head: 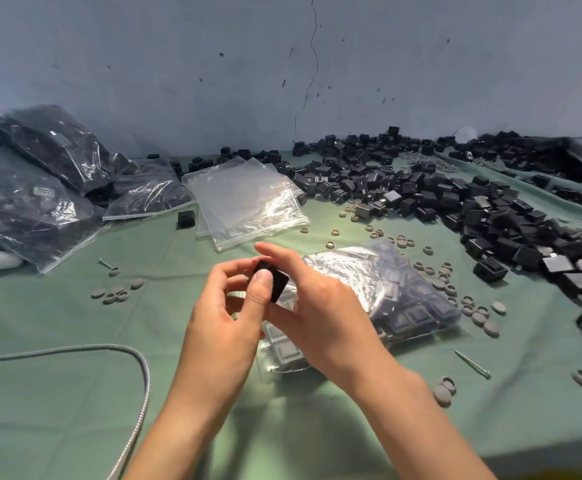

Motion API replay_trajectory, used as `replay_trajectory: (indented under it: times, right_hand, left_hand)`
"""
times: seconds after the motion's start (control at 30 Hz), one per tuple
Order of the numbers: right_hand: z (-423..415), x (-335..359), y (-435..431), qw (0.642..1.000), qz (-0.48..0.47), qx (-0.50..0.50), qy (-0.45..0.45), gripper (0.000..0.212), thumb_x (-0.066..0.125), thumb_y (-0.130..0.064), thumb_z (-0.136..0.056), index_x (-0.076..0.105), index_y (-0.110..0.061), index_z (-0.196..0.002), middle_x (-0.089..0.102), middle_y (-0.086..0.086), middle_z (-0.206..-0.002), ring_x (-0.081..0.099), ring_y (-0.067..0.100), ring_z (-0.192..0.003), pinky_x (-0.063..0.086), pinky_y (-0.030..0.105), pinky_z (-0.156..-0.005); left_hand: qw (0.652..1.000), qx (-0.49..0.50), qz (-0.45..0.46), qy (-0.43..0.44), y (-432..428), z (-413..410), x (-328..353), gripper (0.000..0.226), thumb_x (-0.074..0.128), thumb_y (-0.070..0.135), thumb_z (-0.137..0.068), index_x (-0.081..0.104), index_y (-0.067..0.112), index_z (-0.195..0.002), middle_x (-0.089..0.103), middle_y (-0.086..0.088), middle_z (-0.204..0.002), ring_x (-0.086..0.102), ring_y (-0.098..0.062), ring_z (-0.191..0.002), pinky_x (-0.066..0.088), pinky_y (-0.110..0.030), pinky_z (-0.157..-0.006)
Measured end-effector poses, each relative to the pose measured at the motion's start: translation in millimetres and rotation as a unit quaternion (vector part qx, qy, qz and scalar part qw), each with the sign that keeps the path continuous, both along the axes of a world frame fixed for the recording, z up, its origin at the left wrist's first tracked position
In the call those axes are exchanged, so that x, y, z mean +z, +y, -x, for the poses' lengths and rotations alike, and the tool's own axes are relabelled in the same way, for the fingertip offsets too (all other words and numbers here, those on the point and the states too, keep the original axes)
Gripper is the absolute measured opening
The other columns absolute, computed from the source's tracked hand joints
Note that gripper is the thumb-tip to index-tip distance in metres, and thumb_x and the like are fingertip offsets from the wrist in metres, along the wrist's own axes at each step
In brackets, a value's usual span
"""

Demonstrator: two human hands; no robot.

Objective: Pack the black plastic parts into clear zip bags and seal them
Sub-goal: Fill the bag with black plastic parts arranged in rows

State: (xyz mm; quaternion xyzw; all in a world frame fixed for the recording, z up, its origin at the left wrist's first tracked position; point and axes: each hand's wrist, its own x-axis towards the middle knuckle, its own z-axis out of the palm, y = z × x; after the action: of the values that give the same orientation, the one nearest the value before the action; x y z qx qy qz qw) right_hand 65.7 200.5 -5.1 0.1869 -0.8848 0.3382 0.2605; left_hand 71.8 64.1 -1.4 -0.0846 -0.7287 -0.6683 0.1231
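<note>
**Entry: one part in hand above a part-filled bag (packing step, sealing not yet reached)**

Head view.

- Item 1: small black square plastic part (277, 284), held clear of the tabletop between both hands, above item 2.
- Left hand (234, 306): fingers curled, thumb pressed flat on the near face of the part, pinching it.
- Right hand (317, 306): fingers bent round the far and lower edges of the same part, forefinger stretched over its top. Neither hand holds anything else.
- Item 2: partly filled clear zip bag (403, 292), lying flat under and to the right of the hands, black parts visible inside. Its mouth is hidden behind the hands; open or closed cannot be told.
- Item 3: stack of empty clear zip bags (248, 202), beyond the hands.
- Item 4: heap of loose black plastic parts (455, 202), spread along the right and far side.
- Item 5: filled clear bags (33, 188), piled at far left.
- Sundries: grey round caps (469, 306) scattered near item 2; metal screw (473, 364); flexible metal hose (137, 375) at near left.
- Surface: green cloth-covered tabletop (57, 393).

Assessment: the step is judged to be loading, with the part probably being checked or turned before it goes in. The next move calls for finding the bag's mouth, one hand holding it open while the other slips the part in. The bag looks close to full, so pressing the zip shut along its length may follow soon.
</note>
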Motion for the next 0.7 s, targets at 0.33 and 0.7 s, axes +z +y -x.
replay_trajectory:
  times: [0.33,0.7]
  right_hand:
    - [-5,1,18,0.991,0.128,-0.034,-0.034,0.052,0.056,-0.039,-0.098,0.042,-0.03,-0.147,0.062,-0.014,-0.113,0.053,0.004,-0.051,0.05,0.019,-0.053]
    - [2,16,58,0.754,0.604,-0.167,-0.198,0.022,0.044,-0.014,-0.101,0.064,-0.023,-0.101,0.064,0.002,-0.098,0.059,0.005,-0.051,0.047,0.02,-0.042]
  left_hand:
    - [0.984,0.106,-0.099,-0.104,-38,16,-13,0.029,0.058,0.034,-0.096,0.066,0.009,-0.11,0.071,0.0,-0.084,0.064,-0.005,-0.069,0.051,-0.022,-0.063]
    - [0.965,0.019,-0.143,-0.219,-25,24,-31,0.021,0.062,0.022,-0.096,0.068,0.005,-0.107,0.075,-0.01,-0.098,0.066,-0.014,-0.079,0.055,-0.024,-0.07]
